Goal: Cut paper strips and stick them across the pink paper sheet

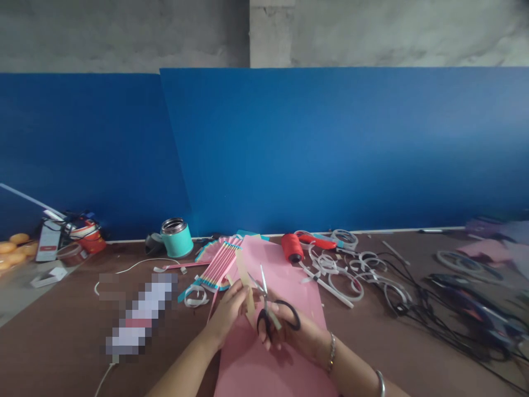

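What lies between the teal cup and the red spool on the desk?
In the head view, two things mainly: nearer the teal cup, a folded pink piece with teal edges; nearer the red spool, the far end of the pink sheet.

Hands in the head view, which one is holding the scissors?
The right hand, on the side wearing bracelets, holds the black-handled scissors; the left hand has a tan strip instead.

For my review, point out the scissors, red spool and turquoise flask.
Scissors (pixel 265 290), head view: blades near the pivot.
Red spool (pixel 291 246), head view: its side.
Turquoise flask (pixel 177 243), head view: its outer wall.
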### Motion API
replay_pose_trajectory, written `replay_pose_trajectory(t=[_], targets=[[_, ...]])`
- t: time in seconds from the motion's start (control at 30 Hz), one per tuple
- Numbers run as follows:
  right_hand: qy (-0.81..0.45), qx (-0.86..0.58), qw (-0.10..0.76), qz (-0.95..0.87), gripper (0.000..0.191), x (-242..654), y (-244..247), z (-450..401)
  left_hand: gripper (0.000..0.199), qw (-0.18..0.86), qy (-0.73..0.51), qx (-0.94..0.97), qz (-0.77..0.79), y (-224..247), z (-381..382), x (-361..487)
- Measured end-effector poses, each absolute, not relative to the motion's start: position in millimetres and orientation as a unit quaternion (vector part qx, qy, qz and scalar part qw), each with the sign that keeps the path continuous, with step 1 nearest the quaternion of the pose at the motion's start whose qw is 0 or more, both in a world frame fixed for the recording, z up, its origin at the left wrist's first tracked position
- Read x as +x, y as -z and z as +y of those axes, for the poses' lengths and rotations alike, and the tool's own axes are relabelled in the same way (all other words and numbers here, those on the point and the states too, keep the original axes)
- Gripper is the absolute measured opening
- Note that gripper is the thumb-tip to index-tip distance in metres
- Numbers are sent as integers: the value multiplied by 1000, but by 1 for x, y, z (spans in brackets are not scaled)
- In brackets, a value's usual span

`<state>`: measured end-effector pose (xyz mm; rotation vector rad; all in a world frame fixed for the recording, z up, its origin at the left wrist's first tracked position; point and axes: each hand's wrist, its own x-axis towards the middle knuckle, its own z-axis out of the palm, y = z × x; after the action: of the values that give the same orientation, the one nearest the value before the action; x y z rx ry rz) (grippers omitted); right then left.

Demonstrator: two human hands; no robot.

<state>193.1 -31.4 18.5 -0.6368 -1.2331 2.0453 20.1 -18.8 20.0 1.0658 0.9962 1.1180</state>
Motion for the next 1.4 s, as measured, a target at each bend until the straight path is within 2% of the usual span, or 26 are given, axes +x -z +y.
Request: replay_pose_trajectory(t=[0.23, 0.37, 0.7, 0.9, 1.1, 1.4], targets=[[-738, -356, 339, -463, 77, 193, -21, -29, 28, 386, -525, 524, 548, -12, -4, 1], [-703, -405, 346, -472, 67, 190, -18, -27, 25, 326, -496, 570, 569, -9, -2, -2], [-632, -519, 325, -475, 49, 187, -18, -27, 25, 313, -478, 607, 552, -10, -1, -1], [-623, -534, 342, -458, 45, 185, -22, -28, 24, 189, -407, 669, 593, -5, -2, 1], [-605, -549, 351, -456, 40, 185, -23, -28, 23, 134, -377, 655, 641, -8, -3, -3], [-600, -558, 336, -466, 41, 186, -23, -28, 22, 100, -450, 618, 637, -10, -3, -7]])
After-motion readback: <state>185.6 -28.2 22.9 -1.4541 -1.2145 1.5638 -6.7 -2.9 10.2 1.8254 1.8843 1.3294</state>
